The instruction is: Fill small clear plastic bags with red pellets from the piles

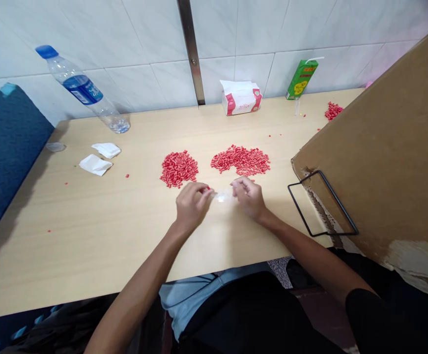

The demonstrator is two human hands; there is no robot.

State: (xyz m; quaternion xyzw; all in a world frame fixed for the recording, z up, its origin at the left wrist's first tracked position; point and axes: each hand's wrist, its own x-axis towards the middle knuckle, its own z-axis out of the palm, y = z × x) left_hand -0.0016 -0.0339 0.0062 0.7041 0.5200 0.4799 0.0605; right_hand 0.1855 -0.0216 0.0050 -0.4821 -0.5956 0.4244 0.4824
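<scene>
Pinching one piece of clear plastic film [221, 197] between them, the left hand [192, 206] and the right hand [248, 197] sit close together above the pale wooden desk [88, 241]. Both hands are closed: the left hand's thumb and fingers grip one end of the film, and the right hand's curled fingers hold the other end. Just ahead of the hands lie two large heaps of red pellets, a left heap [179, 168] and a right heap [240, 160], well apart from a third, smaller heap [333, 111] near the far edge. A few loose pellets are scattered around the desk.

Farther off stand one water bottle [83, 88] lying tilted against the tiled wall [155, 39], one tissue pack [241, 97], and one green drink carton [301, 78] with a straw. Two white paper scraps [105, 150] lie on the left. A large cardboard sheet [383, 137] with one black wire frame [322, 204] leans at the right, and a blue padded panel [7, 147] stands at the left.
</scene>
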